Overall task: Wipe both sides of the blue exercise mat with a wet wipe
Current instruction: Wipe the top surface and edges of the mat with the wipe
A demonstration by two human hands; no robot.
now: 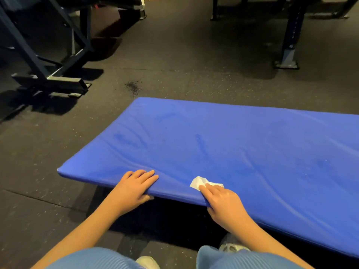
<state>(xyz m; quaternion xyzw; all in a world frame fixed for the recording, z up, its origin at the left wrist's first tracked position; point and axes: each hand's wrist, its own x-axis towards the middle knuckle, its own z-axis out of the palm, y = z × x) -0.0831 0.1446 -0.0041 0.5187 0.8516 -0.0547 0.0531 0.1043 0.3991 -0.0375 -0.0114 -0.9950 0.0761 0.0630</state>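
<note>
Ideally, with the left grip [134, 189] clasped round the lifted near edge of the blue exercise mat [233, 148] above the floor [174, 74], and the right grip [223, 202] pinching the wet wipe [200, 182] onto that edge, both should raise it evenly.

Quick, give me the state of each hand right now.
Left hand: closed, grip on the near edge of the blue exercise mat.
Right hand: closed on the same edge, wet wipe pinned under its fingers.
</note>
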